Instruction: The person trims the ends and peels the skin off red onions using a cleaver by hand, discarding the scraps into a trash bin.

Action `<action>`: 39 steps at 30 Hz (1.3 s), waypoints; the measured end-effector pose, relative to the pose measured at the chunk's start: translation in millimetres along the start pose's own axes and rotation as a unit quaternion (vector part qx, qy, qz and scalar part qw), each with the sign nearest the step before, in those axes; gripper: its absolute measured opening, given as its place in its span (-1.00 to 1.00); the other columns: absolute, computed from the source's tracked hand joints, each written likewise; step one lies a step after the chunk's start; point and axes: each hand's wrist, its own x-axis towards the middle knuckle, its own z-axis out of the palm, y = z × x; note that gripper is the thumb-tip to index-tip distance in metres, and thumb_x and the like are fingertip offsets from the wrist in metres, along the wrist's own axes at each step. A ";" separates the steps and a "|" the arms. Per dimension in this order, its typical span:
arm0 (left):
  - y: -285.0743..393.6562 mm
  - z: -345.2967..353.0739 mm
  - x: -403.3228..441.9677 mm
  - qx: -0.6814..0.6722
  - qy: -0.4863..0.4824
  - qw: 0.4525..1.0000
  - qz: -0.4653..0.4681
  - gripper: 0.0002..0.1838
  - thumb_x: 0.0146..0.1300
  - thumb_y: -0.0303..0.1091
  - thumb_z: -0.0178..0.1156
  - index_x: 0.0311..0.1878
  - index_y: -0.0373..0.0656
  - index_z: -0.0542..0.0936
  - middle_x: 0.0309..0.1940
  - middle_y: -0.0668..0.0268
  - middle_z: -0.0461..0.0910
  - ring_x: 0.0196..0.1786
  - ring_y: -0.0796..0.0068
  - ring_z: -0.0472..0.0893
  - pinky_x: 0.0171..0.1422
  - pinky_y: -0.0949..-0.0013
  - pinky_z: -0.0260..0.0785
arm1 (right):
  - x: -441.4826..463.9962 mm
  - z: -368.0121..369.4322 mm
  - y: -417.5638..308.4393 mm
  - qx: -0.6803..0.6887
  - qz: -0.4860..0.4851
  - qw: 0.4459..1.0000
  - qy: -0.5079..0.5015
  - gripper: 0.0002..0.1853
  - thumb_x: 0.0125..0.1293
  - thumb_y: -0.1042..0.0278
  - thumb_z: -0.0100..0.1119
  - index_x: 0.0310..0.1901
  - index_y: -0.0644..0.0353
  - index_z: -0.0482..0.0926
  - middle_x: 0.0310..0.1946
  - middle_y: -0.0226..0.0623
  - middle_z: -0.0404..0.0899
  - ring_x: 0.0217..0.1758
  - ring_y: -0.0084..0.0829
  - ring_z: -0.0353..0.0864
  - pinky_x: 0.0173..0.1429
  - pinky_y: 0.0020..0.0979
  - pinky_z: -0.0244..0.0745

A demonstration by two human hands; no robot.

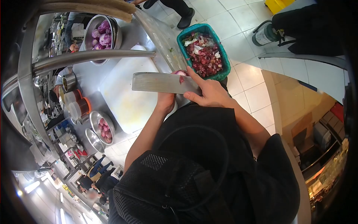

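Observation:
My right hand (210,89) is closed on a cleaver (156,83), index finger stretched along the blade near its handle end. The broad blade lies sideways in front of my body, pointing left. Just past its upper edge a red onion (180,72) shows in part. My left hand (166,101) is under the blade, closed around the onion; its fingers are mostly hidden by the steel. A scrap of purple skin sticks to the blade. Beyond my hands stands a green bin (181,37) full of onion skins and white scraps.
A white cutting board (128,93) lies on the steel table (87,71). One steel bowl (88,35) holds peeled onions, another (93,119) unpeeled ones. A metal rail (93,56) crosses above the table. A fire extinguisher (265,35) and another person's leg (179,9) are near the bin.

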 end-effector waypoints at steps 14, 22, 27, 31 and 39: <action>18.1 18.3 -10.0 -0.004 -0.041 0.999 -0.023 -0.56 0.36 -0.49 0.17 0.30 -0.31 0.51 0.07 0.25 0.64 0.05 0.48 0.63 0.15 0.39 0.48 | 22.6 10.3 51.4 0.481 0.053 0.875 0.019 -0.45 0.59 -0.16 0.02 0.16 0.24 0.60 -0.62 -0.60 0.26 -0.63 -0.76 0.19 -0.56 -0.58 0.06; 18.8 10.8 -13.6 0.023 -0.054 0.998 -0.013 -0.51 0.37 -0.37 0.22 0.31 -0.34 0.44 0.12 0.17 0.61 0.13 0.42 0.62 0.25 0.32 0.43 | 37.3 20.8 64.9 0.458 0.080 0.885 0.022 -0.28 0.60 -0.19 -0.06 0.53 0.24 0.28 -0.63 -0.58 0.24 -0.65 -0.70 0.19 -0.58 -0.56 0.10; 16.2 18.8 -1.4 0.087 0.030 0.996 -0.014 -0.67 0.37 -0.43 0.24 0.16 -0.27 0.53 -0.02 0.25 0.65 -0.07 0.55 0.61 -0.06 0.44 0.47 | 23.8 13.9 49.4 0.414 0.063 0.908 0.015 -0.19 0.58 -0.16 0.02 0.59 0.30 0.11 -0.47 -0.53 0.40 -0.50 -0.62 0.34 -0.40 -0.51 0.25; 12.0 13.5 2.6 0.148 0.055 0.987 0.002 -0.70 0.36 -0.42 0.26 0.11 -0.29 0.57 -0.15 0.29 0.68 -0.20 0.55 0.63 -0.15 0.45 0.46 | 16.4 25.8 48.3 0.302 -0.031 0.951 0.067 -0.13 0.53 -0.22 0.06 0.58 0.33 0.12 -0.33 -0.29 0.58 -0.37 -0.42 0.54 -0.22 -0.35 0.44; 21.6 17.7 -5.1 0.193 0.021 0.981 0.021 -0.66 0.31 -0.53 0.26 0.14 -0.32 0.58 -0.14 0.28 0.70 -0.21 0.54 0.65 -0.13 0.46 0.50 | 7.9 3.4 17.2 0.096 0.025 0.994 -0.045 -0.18 0.53 -0.15 0.07 0.60 0.23 0.12 -0.16 -0.21 0.66 -0.15 -0.40 0.58 0.04 -0.39 0.46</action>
